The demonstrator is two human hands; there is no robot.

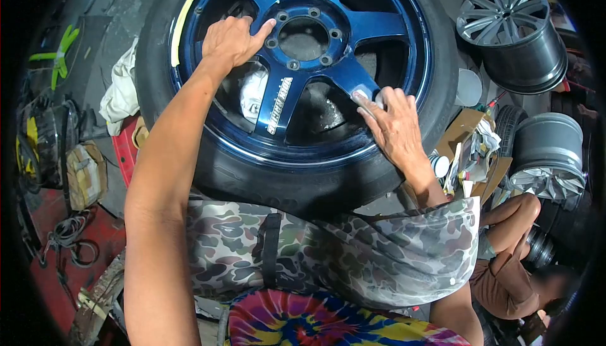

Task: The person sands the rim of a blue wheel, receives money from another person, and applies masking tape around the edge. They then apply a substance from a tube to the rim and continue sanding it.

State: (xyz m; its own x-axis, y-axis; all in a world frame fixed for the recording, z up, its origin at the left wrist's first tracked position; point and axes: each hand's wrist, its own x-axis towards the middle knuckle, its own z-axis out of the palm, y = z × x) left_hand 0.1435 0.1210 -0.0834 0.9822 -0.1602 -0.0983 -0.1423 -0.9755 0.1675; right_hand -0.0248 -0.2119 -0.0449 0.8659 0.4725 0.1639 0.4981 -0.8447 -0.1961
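A blue multi-spoke wheel (302, 62) with white lettering on one spoke sits inside a black tire (278, 185), in front of my knees. My left hand (233, 42) rests on a spoke left of the hub, thumb stretched toward the lug holes; it grips the spoke, with some fingertips hidden behind it. On the lower right spoke, my right hand (392, 119) presses a small pale pad, partly hidden under its fingers, against a whitish scuffed patch. Yellow tape (184, 27) runs along the upper left rim.
Two silver wheels (505, 15) stand on the right, near an open cardboard box (459, 133) of papers and supplies. A person (514, 276) sits at the lower right. White cloth (123, 87), green clamp (58, 57) and coiled cable (69, 235) lie on the left.
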